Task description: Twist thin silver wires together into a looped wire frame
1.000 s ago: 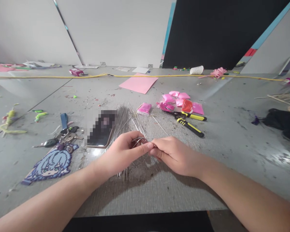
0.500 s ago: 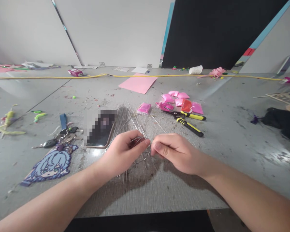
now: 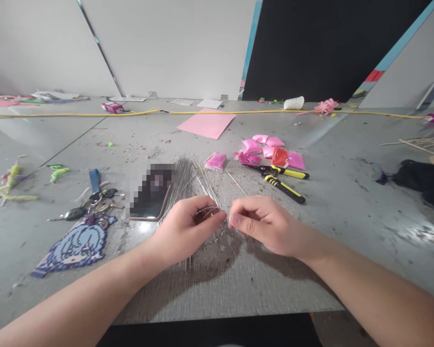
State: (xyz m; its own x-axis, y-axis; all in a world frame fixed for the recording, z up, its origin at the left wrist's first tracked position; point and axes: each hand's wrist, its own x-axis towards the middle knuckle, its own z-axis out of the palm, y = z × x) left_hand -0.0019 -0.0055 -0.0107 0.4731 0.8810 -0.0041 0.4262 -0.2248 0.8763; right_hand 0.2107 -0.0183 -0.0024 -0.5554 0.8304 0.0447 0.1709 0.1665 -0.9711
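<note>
Between the thumb and fingers of my left hand is a thin loop of wire, curving out below the fingertips. Just to its right, my right hand is closed in a pinch near the loop's edge; whether wire lies in that pinch is too small to tell. Under and beyond my left hand lies a bundle of straight metal wires, with a few strays pointing away. Pliers with black and yellow handles rest on the table beyond my right hand.
A phone lies left of the wires. Keys and a blue pixel-pattern charm sit farther left. Pink packets and a red packet lie behind the pliers. Pink paper and a yellow cord are farther back.
My right hand's fingers have shifted slightly upward and right, widening the small gap between the hands. More of the wire loop shows below my left fingertips.
</note>
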